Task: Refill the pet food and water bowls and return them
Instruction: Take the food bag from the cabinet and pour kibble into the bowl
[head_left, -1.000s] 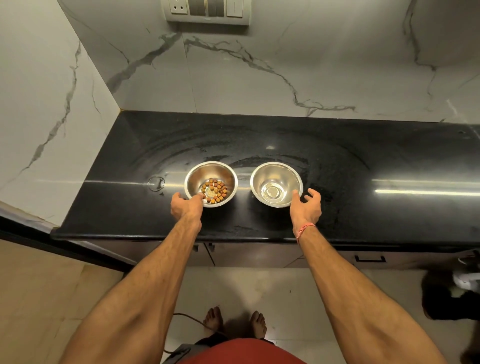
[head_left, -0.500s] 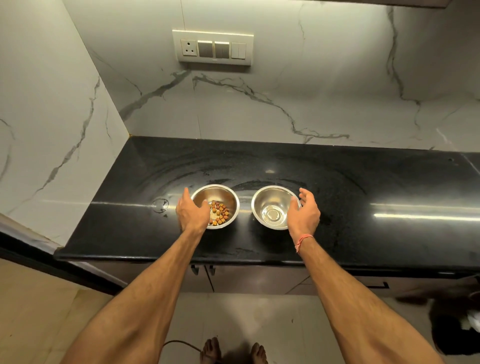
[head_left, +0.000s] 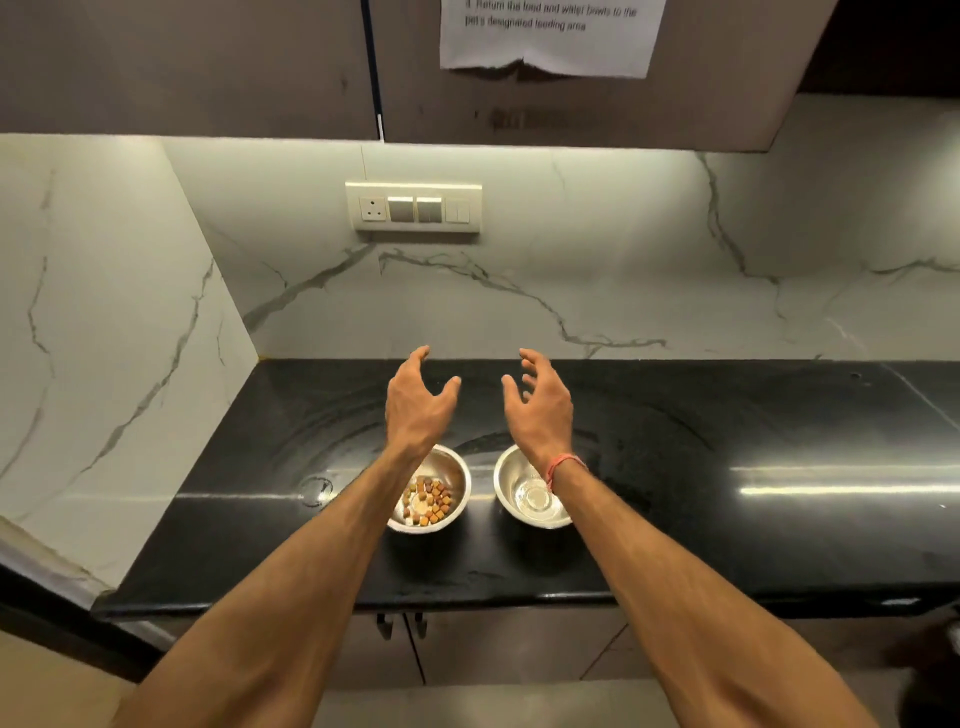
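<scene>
Two small steel bowls stand side by side on the black countertop (head_left: 727, 509). The left food bowl (head_left: 454, 473) holds brown and orange kibble pieces (head_left: 428, 499). The right water bowl (head_left: 511, 488) has a little clear water at its bottom. My left hand (head_left: 415, 405) hovers above and beyond the food bowl, fingers spread, holding nothing. Raised over the water bowl, my right hand (head_left: 540, 405) is also open and empty, a red thread on its wrist. My forearms hide part of each bowl.
A white marble wall closes the counter's left end, and a marble backsplash with a switch panel (head_left: 413, 210) runs behind. Overhead cabinets carry a printed paper sheet (head_left: 550, 36). A round water mark (head_left: 316, 488) lies left of the bowls. Cabinet doors sit below the counter.
Both hands let go of the bowls' sides and rose up and forward, opening. The view tilted upward, showing the cabinets and the paper sheet. The bowls stayed in place.
</scene>
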